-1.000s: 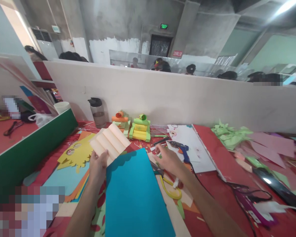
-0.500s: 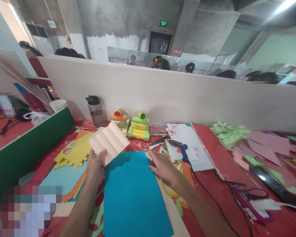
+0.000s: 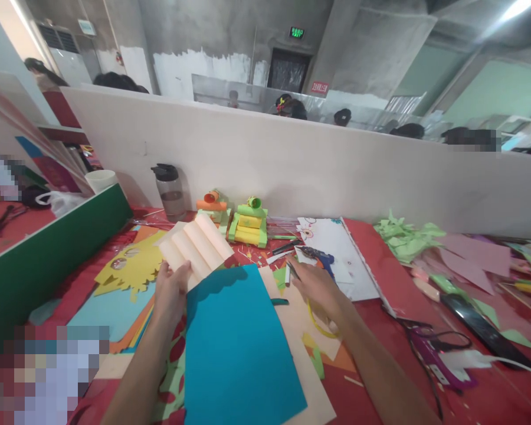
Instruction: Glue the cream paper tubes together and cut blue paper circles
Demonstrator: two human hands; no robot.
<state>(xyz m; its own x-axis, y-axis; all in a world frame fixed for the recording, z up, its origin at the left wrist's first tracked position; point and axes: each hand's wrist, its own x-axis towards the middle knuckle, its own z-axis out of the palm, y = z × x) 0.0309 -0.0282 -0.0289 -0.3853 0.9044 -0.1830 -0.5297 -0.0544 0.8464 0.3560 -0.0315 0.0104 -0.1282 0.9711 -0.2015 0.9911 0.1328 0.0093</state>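
Pleated paper: I hold the cream pleated paper lifted above the table, left of centre, its ridges running away from me toward the far right.
Left hand: my left hand grips the near end of that paper, fingers closed around its edge, thumb on top.
Blue sheet: a blue sheet lies flat in front of me, just right of my left hand, its far edge under the pleated paper's shadow.
Right hand: my right hand rests palm down just right of the blue sheet, fingers loosely curled; something thin and dark shows at the fingertips, but I cannot tell whether I am gripping it.
Scissors: a yellow scissors handle peeks out beside my right wrist.
Glue gun: a blue glue gun lies just beyond my right hand on a white sheet.
Paper models: small green and yellow paper models stand far off by the partition.
Bottle: a dark-capped bottle stands left of them.
Left side: yellow cut paper lies left of my hand.
Far right: green scraps are heaped well apart.
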